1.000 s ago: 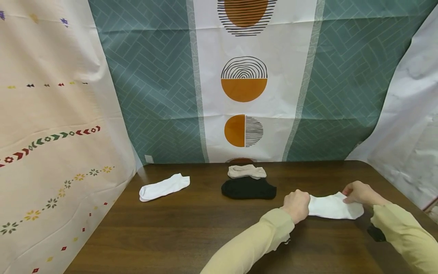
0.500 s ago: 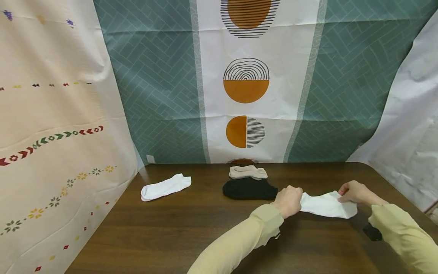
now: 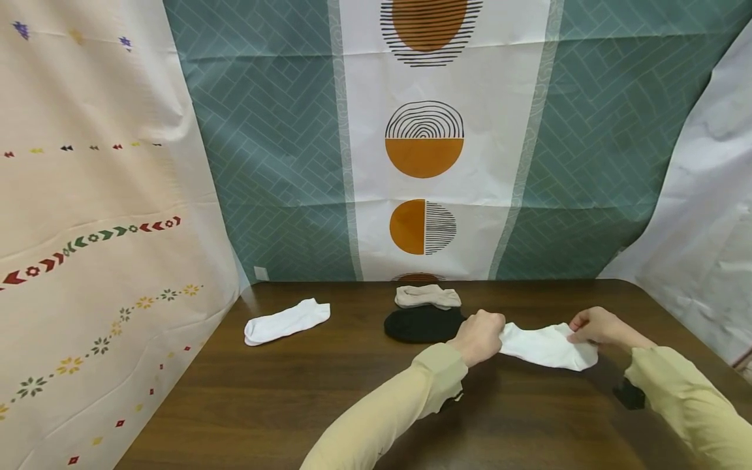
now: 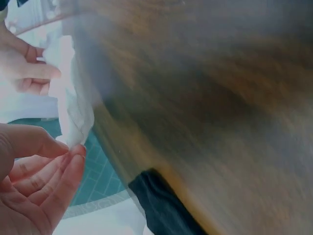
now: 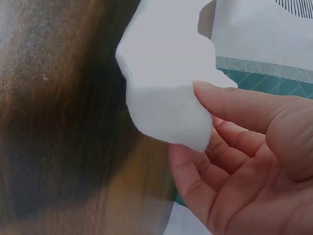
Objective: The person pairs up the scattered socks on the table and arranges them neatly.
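A white sock [image 3: 543, 346] is stretched between my two hands on the right side of the table. My left hand [image 3: 480, 336] pinches its left end; the left wrist view shows thumb and fingertips meeting on the cloth. At the other end, my right hand [image 3: 599, 326] pinches the upper edge between thumb and fingers, as the right wrist view [image 5: 244, 142] shows with the sock [image 5: 168, 115] hanging over the fingers. A black sock [image 3: 420, 325] lies just left of my left hand, which overlaps its right end in the head view.
Behind the black sock lies a beige sock [image 3: 427, 296]. Another white sock [image 3: 286, 322] rests on the left of the brown wooden table [image 3: 282, 391]. Patterned cloth [image 3: 276, 163] hangs along the table's far edge, with pale cloths at both sides.
Both hands have moved left with the white sock held between them. My left hand now covers the right end of the black sock. The other socks lie as before.
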A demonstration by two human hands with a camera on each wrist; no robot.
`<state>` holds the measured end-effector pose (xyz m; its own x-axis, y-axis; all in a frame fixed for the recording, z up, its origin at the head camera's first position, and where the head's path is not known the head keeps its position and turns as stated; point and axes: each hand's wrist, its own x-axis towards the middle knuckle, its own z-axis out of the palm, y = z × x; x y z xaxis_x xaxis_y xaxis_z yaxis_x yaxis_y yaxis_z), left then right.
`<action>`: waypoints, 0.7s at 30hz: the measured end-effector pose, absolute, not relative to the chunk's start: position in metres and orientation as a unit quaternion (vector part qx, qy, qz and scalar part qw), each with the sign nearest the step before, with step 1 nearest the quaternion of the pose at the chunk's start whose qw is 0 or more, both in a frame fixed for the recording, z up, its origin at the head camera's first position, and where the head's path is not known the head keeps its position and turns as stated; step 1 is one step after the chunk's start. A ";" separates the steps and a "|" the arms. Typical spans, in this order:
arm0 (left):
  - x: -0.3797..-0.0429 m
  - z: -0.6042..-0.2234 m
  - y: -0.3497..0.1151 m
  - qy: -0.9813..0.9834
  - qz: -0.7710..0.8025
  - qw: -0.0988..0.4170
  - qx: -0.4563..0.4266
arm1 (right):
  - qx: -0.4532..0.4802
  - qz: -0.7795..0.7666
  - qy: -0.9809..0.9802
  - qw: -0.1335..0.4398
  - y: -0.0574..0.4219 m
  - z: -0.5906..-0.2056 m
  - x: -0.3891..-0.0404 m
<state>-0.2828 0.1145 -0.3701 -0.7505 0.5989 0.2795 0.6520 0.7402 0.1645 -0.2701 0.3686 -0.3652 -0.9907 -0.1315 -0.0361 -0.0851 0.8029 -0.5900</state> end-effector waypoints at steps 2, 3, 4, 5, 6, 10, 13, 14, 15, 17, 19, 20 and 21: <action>-0.285 -0.369 0.110 -0.922 -0.134 0.109 -0.346 | -0.059 -0.319 0.945 0.038 0.366 -0.365 -0.270; -0.286 -0.368 0.108 -0.921 -0.135 0.111 -0.349 | -0.060 -0.322 0.944 0.037 0.365 -0.364 -0.271; -0.287 -0.367 0.106 -0.919 -0.135 0.113 -0.352 | -0.063 -0.326 0.942 0.036 0.363 -0.364 -0.270; -0.287 -0.367 0.104 -0.918 -0.136 0.114 -0.355 | -0.065 -0.329 0.941 0.036 0.362 -0.364 -0.270; -0.288 -0.366 0.102 -0.917 -0.137 0.112 -0.358 | -0.063 -0.332 0.940 0.038 0.360 -0.364 -0.271; -0.289 -0.365 0.096 -0.915 -0.136 0.108 -0.363 | -0.067 -0.330 0.941 0.040 0.354 -0.363 -0.272; -0.290 -0.364 0.091 -0.916 -0.139 0.105 -0.361 | -0.077 -0.328 0.941 0.038 0.350 -0.363 -0.273; -0.290 -0.365 0.090 -0.916 -0.141 0.103 -0.360 | -0.076 -0.329 0.941 0.039 0.349 -0.363 -0.274; -0.290 -0.365 0.088 -0.917 -0.142 0.101 -0.360 | -0.078 -0.329 0.940 0.039 0.348 -0.363 -0.275; -0.290 -0.366 0.085 -0.918 -0.147 0.095 -0.357 | -0.077 -0.331 0.940 0.042 0.345 -0.363 -0.275; -0.291 -0.367 0.081 -0.918 -0.154 0.088 -0.355 | -0.072 -0.337 0.938 0.047 0.341 -0.362 -0.276; -0.291 -0.367 0.079 -0.918 -0.157 0.087 -0.354 | -0.072 -0.340 0.936 0.049 0.340 -0.363 -0.277; -0.292 -0.368 0.076 -0.917 -0.160 0.087 -0.354 | -0.076 -0.341 0.936 0.049 0.339 -0.363 -0.277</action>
